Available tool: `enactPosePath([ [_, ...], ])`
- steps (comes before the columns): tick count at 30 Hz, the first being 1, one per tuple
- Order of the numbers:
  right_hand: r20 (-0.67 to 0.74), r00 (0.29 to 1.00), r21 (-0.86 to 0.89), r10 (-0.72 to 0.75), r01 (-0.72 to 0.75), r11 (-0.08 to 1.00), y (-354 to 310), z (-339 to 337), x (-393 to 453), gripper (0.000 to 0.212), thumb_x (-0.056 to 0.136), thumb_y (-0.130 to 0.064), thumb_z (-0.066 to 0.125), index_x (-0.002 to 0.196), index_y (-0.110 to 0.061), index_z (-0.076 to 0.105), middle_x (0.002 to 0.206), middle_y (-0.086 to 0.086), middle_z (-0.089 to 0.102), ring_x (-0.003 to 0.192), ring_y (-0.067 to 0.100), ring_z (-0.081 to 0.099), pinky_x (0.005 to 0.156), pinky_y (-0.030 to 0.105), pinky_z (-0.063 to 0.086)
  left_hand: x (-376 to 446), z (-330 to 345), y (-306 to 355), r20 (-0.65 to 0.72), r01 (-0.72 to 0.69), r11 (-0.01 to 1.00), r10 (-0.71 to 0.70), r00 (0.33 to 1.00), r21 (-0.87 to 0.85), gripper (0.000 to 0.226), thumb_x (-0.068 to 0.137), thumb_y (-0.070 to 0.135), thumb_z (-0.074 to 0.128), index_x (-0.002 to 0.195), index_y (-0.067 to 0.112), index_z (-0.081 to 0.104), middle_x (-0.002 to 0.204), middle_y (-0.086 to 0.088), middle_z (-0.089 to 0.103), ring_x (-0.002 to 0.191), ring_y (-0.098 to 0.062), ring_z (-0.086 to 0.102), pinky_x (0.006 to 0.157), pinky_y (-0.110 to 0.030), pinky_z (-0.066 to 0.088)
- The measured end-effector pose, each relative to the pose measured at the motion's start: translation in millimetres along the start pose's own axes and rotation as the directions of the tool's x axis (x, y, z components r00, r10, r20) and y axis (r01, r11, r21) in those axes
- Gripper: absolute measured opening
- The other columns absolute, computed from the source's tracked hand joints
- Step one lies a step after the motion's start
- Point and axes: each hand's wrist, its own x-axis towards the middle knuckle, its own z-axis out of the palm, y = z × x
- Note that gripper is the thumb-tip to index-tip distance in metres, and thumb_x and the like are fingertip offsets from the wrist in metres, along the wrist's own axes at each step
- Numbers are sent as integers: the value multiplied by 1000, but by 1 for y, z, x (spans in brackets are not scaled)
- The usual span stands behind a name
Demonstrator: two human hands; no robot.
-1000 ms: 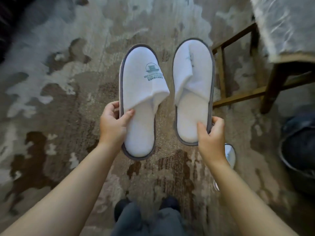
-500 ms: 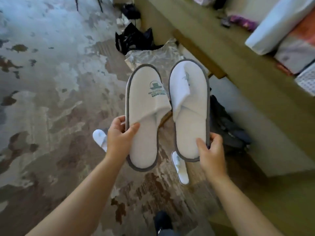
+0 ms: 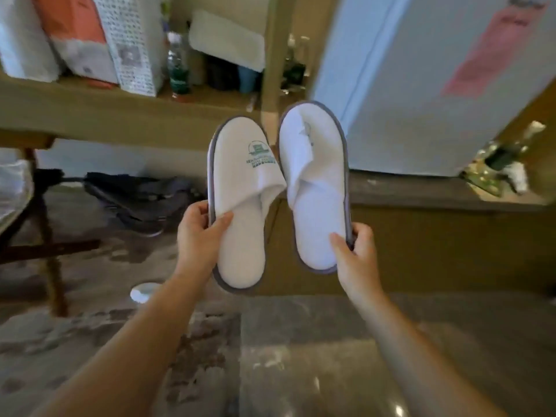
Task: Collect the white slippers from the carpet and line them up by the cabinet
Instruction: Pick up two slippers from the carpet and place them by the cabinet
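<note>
While both forearms reach forward from the bottom edge of the view, each hand carries one white slipper clear of the floor. The left hand (image 3: 198, 233) pinches the outer rim of the printed slipper (image 3: 240, 206), thumb across the insole; the right hand (image 3: 356, 251) pinches the heel end of the plain slipper (image 3: 316, 188) the same way. Both slippers run lengthwise away from the grips, heels at the hands and toes pointing up and forward at the cabinet (image 3: 421, 245), side by side and almost touching at the toe flaps. By my reading, setting them down means lowering them toe-first toward the cabinet's base, and the right hand is the nearer to it. A third slipper (image 3: 144, 291) lies on the carpet (image 3: 90, 332) left of the left forearm, uncollected. Beyond, the shelf edge (image 3: 120, 121) holds boxes. Half a second ago the view looked along the carpet with the shelf at the right edge; now the cabinet faces squarely, grips unchanged.
</note>
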Motion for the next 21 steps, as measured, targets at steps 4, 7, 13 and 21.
enactPosePath([
  [4,-240,965,42,110,-103,994,29,-125,-29,22,86,-11,52,99,-17,35,84,-13,44,74,3,48,54,10,43,-62,107,33,243,-45,999,45,969,-4,20,80,23,61,94,21,46,78,16,50,71,0,49,54,-17,37],
  [7,-370,909,89,192,-171,981,55,-216,-62,24,87,-14,52,101,-20,34,86,-15,44,77,2,49,54,12,43,-125,180,50,410,-73,996,86,908,-46,20,80,22,61,95,20,48,79,16,52,72,0,50,54,-18,38],
  [13,-580,769,120,268,-246,962,111,-386,-137,22,87,-12,52,101,-16,36,99,1,47,91,16,49,56,14,40,-269,306,68,636,-102,989,149,757,-110,19,79,17,62,93,19,49,79,12,54,72,-3,53,56,-20,41],
  [21,-706,600,215,377,-326,921,176,-532,-178,20,86,-7,52,101,-10,39,97,3,46,88,16,48,64,22,43,-387,434,78,777,-93,993,119,618,-78,22,78,20,63,96,16,53,80,12,57,73,-4,55,57,-22,44],
])
